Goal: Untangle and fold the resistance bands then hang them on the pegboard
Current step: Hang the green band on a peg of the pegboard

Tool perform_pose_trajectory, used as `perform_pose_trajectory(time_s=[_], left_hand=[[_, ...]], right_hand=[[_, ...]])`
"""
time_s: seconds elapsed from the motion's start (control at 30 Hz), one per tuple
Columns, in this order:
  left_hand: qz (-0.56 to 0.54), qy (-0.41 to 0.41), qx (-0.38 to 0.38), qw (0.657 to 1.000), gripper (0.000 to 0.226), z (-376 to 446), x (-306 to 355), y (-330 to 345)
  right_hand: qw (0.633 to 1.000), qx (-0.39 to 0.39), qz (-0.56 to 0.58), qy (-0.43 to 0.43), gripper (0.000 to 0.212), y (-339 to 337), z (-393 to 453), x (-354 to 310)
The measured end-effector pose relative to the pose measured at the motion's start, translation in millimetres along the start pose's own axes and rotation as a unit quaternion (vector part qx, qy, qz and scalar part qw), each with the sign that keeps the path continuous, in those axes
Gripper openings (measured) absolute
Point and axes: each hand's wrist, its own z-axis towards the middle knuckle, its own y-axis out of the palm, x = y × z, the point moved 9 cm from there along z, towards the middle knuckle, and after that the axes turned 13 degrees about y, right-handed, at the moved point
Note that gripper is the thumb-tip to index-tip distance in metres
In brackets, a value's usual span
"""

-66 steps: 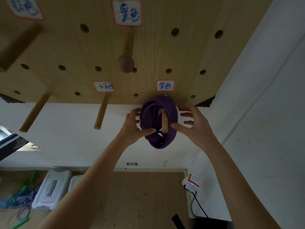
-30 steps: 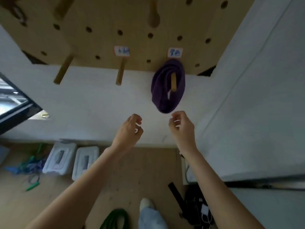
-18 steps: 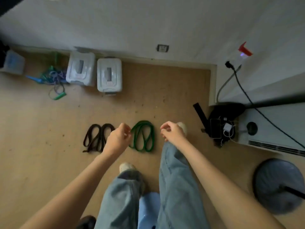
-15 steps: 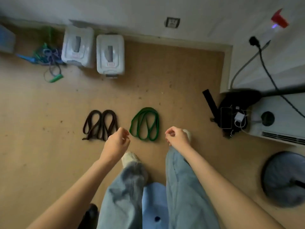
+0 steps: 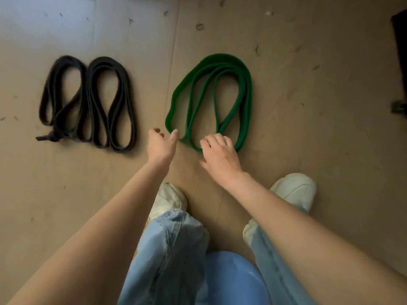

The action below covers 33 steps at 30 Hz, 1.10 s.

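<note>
A green resistance band (image 5: 244,89) lies looped on the brown floor in the upper middle of the head view. My left hand (image 5: 159,145) reaches to its near left end, thumb tip at the band's edge, fingers loosely spread and holding nothing. My right hand (image 5: 220,156) hovers palm down over the band's near right loops, fingers relaxed and touching or just above them. A black resistance band (image 5: 88,102), folded into several loops with a knotted tail, lies on the floor to the left, apart from both hands. The pegboard is out of view.
My two legs in blue jeans and white shoes (image 5: 169,201) stand just behind the hands. A blue stool seat (image 5: 229,280) shows between the legs. A dark object (image 5: 399,62) sits at the right edge. Floor (image 5: 308,128) seams and specks run around the bands.
After leaving the purple band on its peg, both hands dropped and the view swung down to the floor. Both hands have now reached the near end of the green band.
</note>
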Motion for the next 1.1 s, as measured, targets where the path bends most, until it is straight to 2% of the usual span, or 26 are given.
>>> perform_pose_trajectory(time_s=[0.07, 0.23, 0.33, 0.43, 0.47, 0.53, 0.63, 0.7, 0.77, 0.83, 0.9, 0.97, 1.03, 1.1], left_hand=[[-0.076, -0.058, 0.006, 0.995, 0.049, 13, -15, 17], [-0.091, -0.077, 0.009, 0.993, 0.019, 32, -10, 10], [-0.127, -0.027, 0.041, 0.991, 0.017, 38, 19, -24], [-0.122, 0.048, 0.032, 0.991, 0.008, 29, 50, -37], [-0.102, 0.055, 0.017, 0.993, 0.009, 21, 52, -30], [-0.04, 0.036, -0.013, 0.998, 0.015, 3, 41, -6], [-0.009, -0.031, -0.016, 0.999, 0.025, -13, 14, 29], [-0.025, -0.064, 0.026, 0.997, 0.032, -14, 4, 39], [-0.038, -0.108, 0.083, 0.99, 0.045, -15, -6, 41], [-0.077, -0.209, 0.115, 0.968, 0.059, -26, -26, 47], [-0.166, -0.288, 0.097, 0.938, 0.059, -37, -40, 67], [-0.246, -0.279, 0.09, 0.924, 0.046, -34, -40, 84], [-0.297, -0.263, 0.136, 0.908, 0.027, -28, -38, 85], [-0.343, -0.26, 0.187, 0.883, 0.022, -26, -37, 79]], right_hand=[[0.999, 0.007, -0.013, 0.031, 0.032, 12, 10, 6], [0.999, -0.038, 0.002, 0.005, 0.028, 22, 18, 10], [0.998, -0.055, 0.036, -0.007, 0.025, 18, 22, 10], [0.974, -0.097, 0.202, 0.017, 0.034, 7, 22, 14], [0.958, -0.099, 0.267, 0.046, 0.035, -1, 21, 21], [0.915, -0.051, 0.375, 0.141, 0.031, -16, 16, 54], [0.868, 0.043, 0.403, 0.287, 0.021, -21, -4, 113], [0.821, 0.017, 0.433, 0.372, 0.013, 0, -12, 136], [0.723, -0.092, 0.514, 0.453, 0.043, 41, -19, 132], [0.64, -0.178, 0.57, 0.484, 0.072, 68, -22, 106], [0.586, -0.181, 0.609, 0.504, 0.086, 81, -20, 86], [0.561, -0.137, 0.62, 0.531, 0.071, 85, -17, 84], [0.553, -0.095, 0.627, 0.541, 0.045, 80, -13, 89], [0.526, -0.05, 0.654, 0.542, 0.038, 72, -12, 98]])
